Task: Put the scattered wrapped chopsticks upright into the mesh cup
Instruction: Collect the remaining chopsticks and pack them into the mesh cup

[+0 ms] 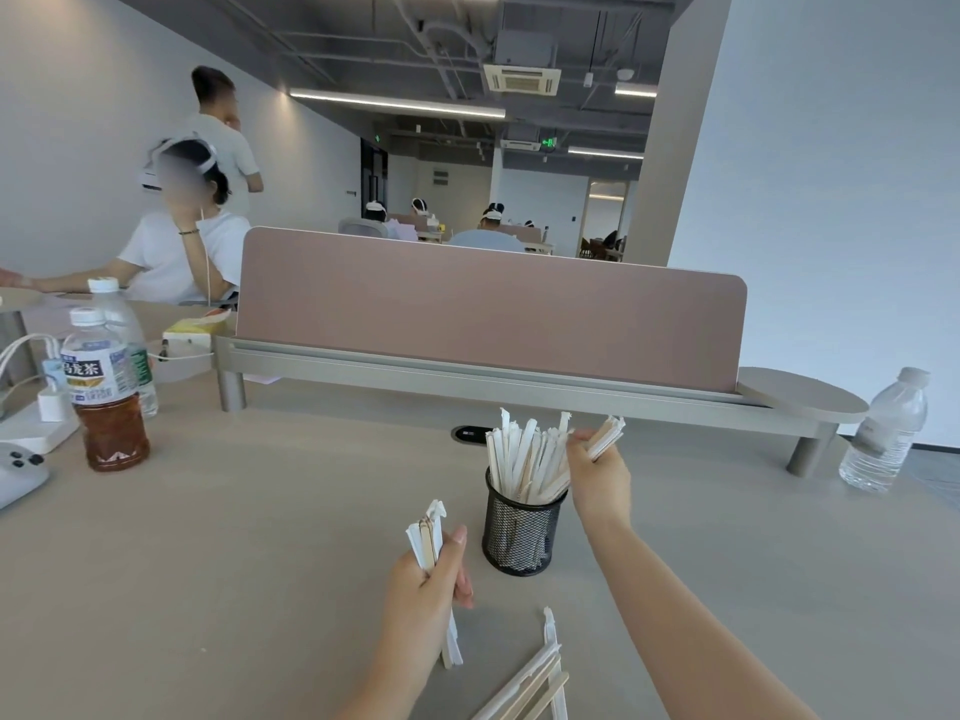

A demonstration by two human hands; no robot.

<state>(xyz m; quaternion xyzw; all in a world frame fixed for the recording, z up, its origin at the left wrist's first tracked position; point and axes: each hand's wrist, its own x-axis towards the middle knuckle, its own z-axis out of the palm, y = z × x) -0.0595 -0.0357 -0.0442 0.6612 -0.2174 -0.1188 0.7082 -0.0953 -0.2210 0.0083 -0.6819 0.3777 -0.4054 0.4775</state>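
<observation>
Sorting wrapped chopsticks into mesh cup [521, 532] on counter [260, 537].

Standing upright at counter centre, black mesh cup; already carrying a dense sheaf of wrapped chopsticks [524, 459], long axes near vertical, tops fanning slightly outward above the rim. Gripping a small bundle [605, 438] at the cup's right rim, right hand [597, 478], fingers closed around it; bundle tilting, upper ends pointing up and right, away from the cup. Clutching a second bundle [428, 537] left of and nearer than the cup, left hand [428, 589], fist closed; long axis close to vertical, torn wrapper tips pointing up, lower ends showing below the fist. Lying flat at the near edge, loose pairs [535, 683], long axes running diagonally from lower left to upper right.
</observation>
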